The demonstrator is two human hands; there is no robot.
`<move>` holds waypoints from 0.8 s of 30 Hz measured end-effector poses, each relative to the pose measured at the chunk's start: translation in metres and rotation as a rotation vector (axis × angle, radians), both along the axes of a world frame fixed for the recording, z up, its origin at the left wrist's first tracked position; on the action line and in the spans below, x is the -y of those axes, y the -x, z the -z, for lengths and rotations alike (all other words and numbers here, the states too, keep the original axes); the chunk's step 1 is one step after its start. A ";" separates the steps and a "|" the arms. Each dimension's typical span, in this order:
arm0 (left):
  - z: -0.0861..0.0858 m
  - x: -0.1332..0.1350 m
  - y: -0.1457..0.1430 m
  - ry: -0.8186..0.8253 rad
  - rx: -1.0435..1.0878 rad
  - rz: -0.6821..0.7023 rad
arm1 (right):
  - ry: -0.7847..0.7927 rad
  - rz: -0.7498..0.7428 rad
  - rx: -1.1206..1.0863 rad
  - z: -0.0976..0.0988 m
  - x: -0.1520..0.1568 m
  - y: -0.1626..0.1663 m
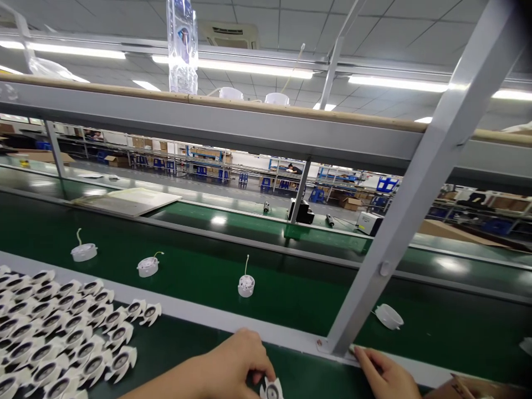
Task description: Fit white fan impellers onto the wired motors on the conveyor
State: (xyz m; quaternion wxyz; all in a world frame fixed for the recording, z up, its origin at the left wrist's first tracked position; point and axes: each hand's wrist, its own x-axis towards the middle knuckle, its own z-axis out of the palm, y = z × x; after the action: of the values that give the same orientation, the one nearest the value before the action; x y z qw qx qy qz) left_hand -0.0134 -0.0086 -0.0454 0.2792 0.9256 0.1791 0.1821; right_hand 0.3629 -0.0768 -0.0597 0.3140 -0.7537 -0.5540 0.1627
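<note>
My left hand reaches over the grey belt rail and pinches a white winged part with a dark round centre, which is cut off by the frame's bottom edge. Several matching parts lie in tight rows on the green conveyor belt to its left. My right hand rests its fingertips at the rail's edge, holding nothing I can see. Beyond the rail, three white round cups with thin wires stand on the belt, and another cup lies tilted on its side.
A grey metal post crosses the view diagonally and meets the rail between my hands. A cardboard piece sits at the lower right. Across the belt stand a second conveyor, a flat board, and a black device.
</note>
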 end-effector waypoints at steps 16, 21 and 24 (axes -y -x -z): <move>-0.007 0.008 -0.004 0.029 0.092 -0.024 | -0.341 0.648 0.339 -0.018 -0.062 0.007; -0.008 0.007 -0.003 0.015 0.093 -0.019 | -0.103 0.669 0.197 -0.029 -0.075 -0.007; -0.005 0.006 -0.002 -0.002 0.084 -0.018 | -0.010 0.635 0.167 -0.032 -0.078 -0.010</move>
State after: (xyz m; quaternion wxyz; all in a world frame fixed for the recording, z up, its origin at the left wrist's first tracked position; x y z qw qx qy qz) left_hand -0.0116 -0.0148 -0.0408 0.2839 0.9158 0.1754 0.2233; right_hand 0.3731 0.0014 -0.0277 0.3062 -0.8979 -0.3161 -0.0083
